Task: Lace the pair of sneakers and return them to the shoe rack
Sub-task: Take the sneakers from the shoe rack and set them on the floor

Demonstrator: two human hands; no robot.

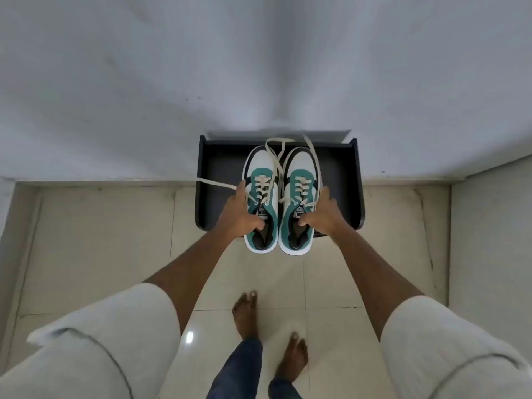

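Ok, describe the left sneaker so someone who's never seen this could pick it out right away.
Find the dark shoe rack against the white wall. Two green-and-white sneakers are held over it; the left sneaker is the one in the left hand. Unlike the right sneaker, it has a loose lace trailing sideways past the rack's edge.

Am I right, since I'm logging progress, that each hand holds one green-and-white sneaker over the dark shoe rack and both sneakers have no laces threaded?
Not quite. The head view shows cream laces already threaded through the eyelets of both green-and-white sneakers, with loose ends trailing. The rest holds: the left hand and right hand each hold one sneaker over the dark shoe rack.
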